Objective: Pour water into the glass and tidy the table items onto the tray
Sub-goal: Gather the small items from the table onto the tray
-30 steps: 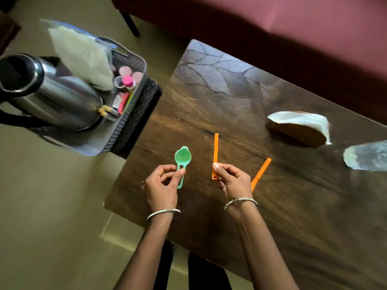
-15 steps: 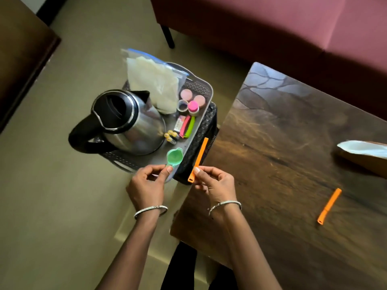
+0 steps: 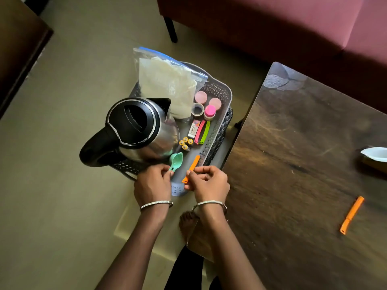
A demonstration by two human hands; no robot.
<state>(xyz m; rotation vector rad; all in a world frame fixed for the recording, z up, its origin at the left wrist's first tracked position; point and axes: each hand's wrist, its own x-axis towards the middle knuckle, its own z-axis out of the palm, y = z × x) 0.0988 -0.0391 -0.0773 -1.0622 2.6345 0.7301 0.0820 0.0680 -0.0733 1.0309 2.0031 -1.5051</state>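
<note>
A grey tray sits on a low black stand left of the dark wooden table. My left hand pinches the handle of a green measuring spoon, whose bowl lies low over the tray's near end beside the steel kettle. My right hand holds an orange clip over the same end of the tray. A second orange clip lies on the table at the right. No glass is in view.
The tray also carries a zip bag of white material, pink lidded jars, a tape roll, an eraser, pink and green clips and several batteries. A white-edged object sits at the table's right edge. A maroon sofa stands behind.
Both hands carried the green spoon and the orange clip leftward from the table to the tray's near end and lowered them there. The view swung left with them.
</note>
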